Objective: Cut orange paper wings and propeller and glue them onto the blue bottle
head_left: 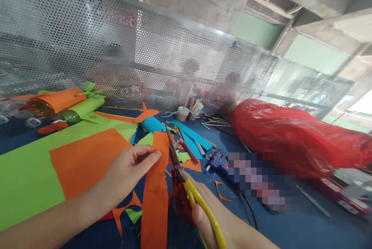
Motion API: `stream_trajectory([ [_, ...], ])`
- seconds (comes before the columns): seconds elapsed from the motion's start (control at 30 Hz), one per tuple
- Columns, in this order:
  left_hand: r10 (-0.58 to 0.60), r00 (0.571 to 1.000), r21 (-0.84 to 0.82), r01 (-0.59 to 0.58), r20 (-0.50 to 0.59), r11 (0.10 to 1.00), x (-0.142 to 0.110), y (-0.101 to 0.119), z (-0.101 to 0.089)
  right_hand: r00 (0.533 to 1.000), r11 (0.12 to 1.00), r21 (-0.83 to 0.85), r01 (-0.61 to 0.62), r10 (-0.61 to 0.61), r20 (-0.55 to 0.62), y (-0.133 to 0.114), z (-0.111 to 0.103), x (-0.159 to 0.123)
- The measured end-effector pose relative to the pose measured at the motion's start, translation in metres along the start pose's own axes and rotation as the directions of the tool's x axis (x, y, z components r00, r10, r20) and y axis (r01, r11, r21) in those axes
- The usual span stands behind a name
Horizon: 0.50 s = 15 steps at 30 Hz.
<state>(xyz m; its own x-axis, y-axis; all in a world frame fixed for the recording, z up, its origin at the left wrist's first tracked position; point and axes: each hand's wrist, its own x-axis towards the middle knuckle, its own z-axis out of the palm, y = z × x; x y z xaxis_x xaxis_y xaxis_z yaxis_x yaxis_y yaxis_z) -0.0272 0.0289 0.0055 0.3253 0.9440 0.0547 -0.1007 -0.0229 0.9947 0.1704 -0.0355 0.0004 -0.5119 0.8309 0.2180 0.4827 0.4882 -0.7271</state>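
A long orange strip of craft sheet [155,206] is pinched near its top between the thumb and fingers of my left hand [136,163]. Faint curved outlines show on the strip. My right hand [206,206] grips scissors [190,192] with yellow and red handles, fingers through the loops. Their blades point up and away, along the right edge of the strip's upper end; whether they touch it I cannot tell. Under my left forearm lies a larger orange sheet [87,159] on a wide lime green sheet [31,175]. Orange scraps [128,206] lie near the strip.
A blue glue gun [216,159] with a black cord lies right of the scissors. Behind it bulges a red plastic bag [285,132]. Bottles wrapped in orange [66,101] and green [87,107] lie back left. Cups of pens [183,113] stand by the perforated metal screen [162,51], with people beyond.
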Motion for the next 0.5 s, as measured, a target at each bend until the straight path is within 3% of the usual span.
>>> stream_trajectory([
  [0.5, -0.045, 0.998, -0.06, 0.047, 0.037, 0.997, 0.0, 0.003, 0.002, 1.0, 0.999, 0.047, -0.022, 0.021, 0.012, 0.011, 0.002, 0.004],
])
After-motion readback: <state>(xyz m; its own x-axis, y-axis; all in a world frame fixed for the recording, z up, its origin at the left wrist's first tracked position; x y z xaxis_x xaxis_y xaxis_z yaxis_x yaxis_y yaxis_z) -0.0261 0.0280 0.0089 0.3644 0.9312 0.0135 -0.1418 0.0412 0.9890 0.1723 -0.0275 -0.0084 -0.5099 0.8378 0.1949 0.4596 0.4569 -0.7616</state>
